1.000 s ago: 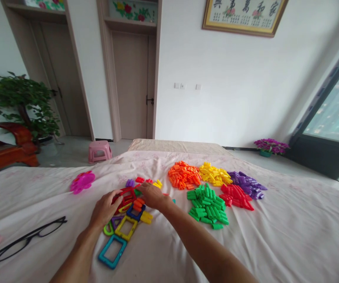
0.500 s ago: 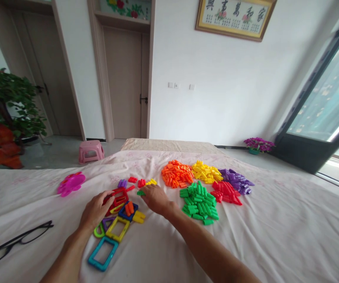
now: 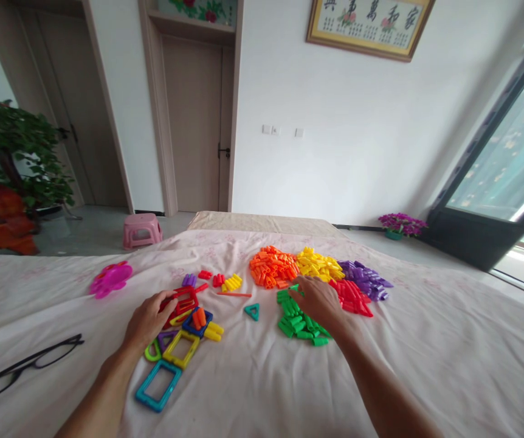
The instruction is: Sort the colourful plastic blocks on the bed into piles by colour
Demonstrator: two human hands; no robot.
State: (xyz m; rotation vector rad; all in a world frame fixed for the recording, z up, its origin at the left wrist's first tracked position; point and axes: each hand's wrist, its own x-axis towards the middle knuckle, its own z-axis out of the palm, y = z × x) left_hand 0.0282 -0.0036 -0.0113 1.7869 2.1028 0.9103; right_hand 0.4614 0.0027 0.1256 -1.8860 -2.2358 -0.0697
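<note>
My left hand (image 3: 149, 316) rests by a red frame piece (image 3: 186, 302) at the left, its fingers bent against the edge. Over the green pile (image 3: 298, 319) lies my right hand (image 3: 319, 299), its fingertips hidden among the pieces near the pile's top. Below the red frame are a blue frame (image 3: 191, 325) with orange pieces (image 3: 199, 317) on it, a yellow frame (image 3: 191, 354) and a light-blue frame (image 3: 140, 393). Yellow tubes (image 3: 232, 283), a thin orange stick (image 3: 234, 295) and a teal triangle (image 3: 252, 312) lie between my hands.
Orange (image 3: 273, 267), yellow (image 3: 319, 265), purple (image 3: 366, 280) and red (image 3: 354, 298) piles lie around the green one. A pink flower-shaped item (image 3: 115, 278) and black glasses (image 3: 25, 366) are at the left. Beyond the cloth stands a pink stool (image 3: 142, 231).
My right hand has moved right, from beside the small yellow tubes to the green pile. The teal triangle and the orange stick now show. My left hand has hardly moved.
</note>
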